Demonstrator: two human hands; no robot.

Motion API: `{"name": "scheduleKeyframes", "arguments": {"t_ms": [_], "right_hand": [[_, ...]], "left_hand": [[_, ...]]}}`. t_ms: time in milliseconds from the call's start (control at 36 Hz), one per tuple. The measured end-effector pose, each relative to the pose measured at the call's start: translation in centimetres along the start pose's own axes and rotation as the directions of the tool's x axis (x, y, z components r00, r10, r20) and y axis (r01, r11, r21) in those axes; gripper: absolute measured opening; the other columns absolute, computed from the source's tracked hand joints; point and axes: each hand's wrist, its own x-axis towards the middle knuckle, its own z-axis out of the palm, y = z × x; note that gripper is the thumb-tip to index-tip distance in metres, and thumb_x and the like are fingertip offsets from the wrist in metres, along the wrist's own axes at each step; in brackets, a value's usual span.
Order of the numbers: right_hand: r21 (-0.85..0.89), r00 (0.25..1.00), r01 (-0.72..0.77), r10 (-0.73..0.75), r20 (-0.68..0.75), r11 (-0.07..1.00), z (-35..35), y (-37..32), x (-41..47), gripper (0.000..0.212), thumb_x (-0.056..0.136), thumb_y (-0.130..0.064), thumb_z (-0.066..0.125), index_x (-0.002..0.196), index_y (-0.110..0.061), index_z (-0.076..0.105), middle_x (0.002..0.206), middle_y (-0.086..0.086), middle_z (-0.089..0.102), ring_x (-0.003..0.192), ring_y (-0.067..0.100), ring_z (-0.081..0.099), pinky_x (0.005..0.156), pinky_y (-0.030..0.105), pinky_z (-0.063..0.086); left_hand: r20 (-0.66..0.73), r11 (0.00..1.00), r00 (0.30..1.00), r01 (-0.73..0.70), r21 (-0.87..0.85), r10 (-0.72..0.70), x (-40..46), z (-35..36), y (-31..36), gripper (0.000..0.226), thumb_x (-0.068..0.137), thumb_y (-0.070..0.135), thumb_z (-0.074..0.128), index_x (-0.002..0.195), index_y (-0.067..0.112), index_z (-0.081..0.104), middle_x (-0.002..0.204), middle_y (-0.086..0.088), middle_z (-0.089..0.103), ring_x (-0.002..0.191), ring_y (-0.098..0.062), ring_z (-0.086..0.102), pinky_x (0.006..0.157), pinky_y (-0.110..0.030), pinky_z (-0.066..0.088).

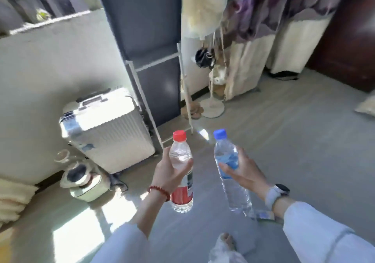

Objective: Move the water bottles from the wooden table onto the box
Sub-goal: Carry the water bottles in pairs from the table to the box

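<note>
My left hand point(169, 171) grips a clear water bottle with a red cap and red label point(181, 193) around its upper body, holding it upright above the floor. In my right hand point(246, 174) is a second clear bottle with a blue cap and blue label point(227, 153), gripped at the label and tilted slightly left at the top. Both bottles hang in the air side by side, a short gap between them. Neither the wooden table nor the box is in view.
A white hard-shell suitcase point(105, 128) stands at left against the wall, with shoes point(81, 178) on the floor beside it. A dark folded frame point(146, 59) leans ahead, curtains point(253, 45) and a fan base point(213, 108) beyond. Grey floor point(294, 140) stretches right.
</note>
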Motion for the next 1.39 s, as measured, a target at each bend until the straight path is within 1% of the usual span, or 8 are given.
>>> {"name": "scheduleKeyframes", "arguments": {"t_ms": [167,333,472,639,778,944,1111,1389], "right_hand": [[0.098,0.954,-0.181,0.199,-0.225,0.978,-12.1,10.8,2.9,0.049,0.078,-0.042,0.065,0.114,-0.016,0.043,0.092,-0.002,0.059,0.092,0.029,0.062,0.071,0.03,0.042],[0.296,0.849,-0.276,0.376,-0.372,0.915,-20.4,20.7,4.8,0.05,0.075,-0.048,0.066,0.11,-0.02,0.043,0.094,0.0,0.066,0.088,0.026,0.063,0.078,0.038,0.05],[0.439,0.76,-0.32,0.504,-0.41,0.839,-27.0,28.9,8.1,0.05,0.077,-0.047,0.064,0.113,-0.021,0.042,0.093,-0.001,0.066,0.085,0.023,0.064,0.079,0.041,0.052],[0.491,0.677,-0.329,0.564,-0.472,0.806,-38.1,39.2,15.7,0.041,0.078,-0.044,0.064,0.106,-0.025,0.04,0.087,-0.003,0.064,0.08,0.02,0.064,0.075,0.037,0.051],[0.545,0.618,-0.359,0.63,-0.47,0.758,-49.7,46.2,21.6,0.051,0.079,-0.045,0.063,0.118,-0.02,0.041,0.091,0.0,0.065,0.084,0.022,0.064,0.078,0.038,0.052],[0.58,0.549,-0.35,0.663,-0.509,0.736,-61.8,52.6,24.3,0.049,0.079,-0.042,0.064,0.116,-0.018,0.042,0.098,0.002,0.066,0.087,0.02,0.064,0.08,0.038,0.052],[0.602,0.47,-0.356,0.694,-0.546,0.715,-71.9,61.3,25.9,0.045,0.079,-0.042,0.064,0.112,-0.02,0.043,0.094,-0.003,0.064,0.086,0.018,0.063,0.08,0.034,0.05],[0.583,0.481,-0.357,0.679,-0.555,0.729,-90.5,78.6,28.8,0.049,0.078,-0.042,0.065,0.114,-0.018,0.042,0.097,0.002,0.066,0.086,0.022,0.064,0.082,0.042,0.051]], "left_hand": [[0.196,0.99,0.974,-0.125,0.062,0.11,6.4,13.3,9.7,0.051,0.067,0.047,0.066,0.105,0.023,0.042,0.083,0.016,0.056,0.081,-0.016,0.061,0.073,-0.033,0.051],[0.373,0.969,0.914,-0.217,0.119,0.159,12.8,25.6,16.8,0.048,0.071,0.044,0.069,0.102,0.017,0.043,0.087,0.003,0.061,0.081,-0.02,0.063,0.073,-0.037,0.053],[0.465,0.936,0.859,-0.316,0.157,0.213,18.5,37.0,22.8,0.041,0.076,0.035,0.069,0.099,0.014,0.043,0.077,0.012,0.055,0.076,-0.019,0.058,0.059,-0.026,0.04],[0.573,0.924,0.783,-0.367,0.108,0.244,26.8,53.4,30.9,0.049,0.071,0.045,0.07,0.087,0.012,0.038,0.072,0.005,0.057,0.067,-0.017,0.058,0.053,-0.023,0.042],[0.643,0.918,0.718,-0.393,0.058,0.267,32.7,66.7,40.1,0.056,0.064,0.049,0.067,0.096,0.013,0.04,0.073,0.008,0.057,0.071,-0.021,0.06,0.06,-0.027,0.043],[0.722,0.893,0.617,-0.449,-0.006,0.315,36.1,80.0,51.3,0.061,0.058,0.06,0.061,0.097,0.021,0.038,0.078,0.005,0.059,0.078,-0.026,0.061,0.072,-0.035,0.051],[0.776,0.852,0.512,-0.519,-0.061,0.367,37.1,93.4,60.4,0.058,0.059,0.061,0.061,0.094,0.022,0.035,0.071,0.01,0.056,0.074,-0.026,0.06,0.069,-0.035,0.051],[0.753,0.863,0.541,-0.5,-0.071,0.376,37.9,116.5,72.6,0.043,0.076,0.041,0.068,0.097,0.02,0.037,0.076,0.0,0.062,0.067,-0.015,0.061,0.062,-0.028,0.045]]}}
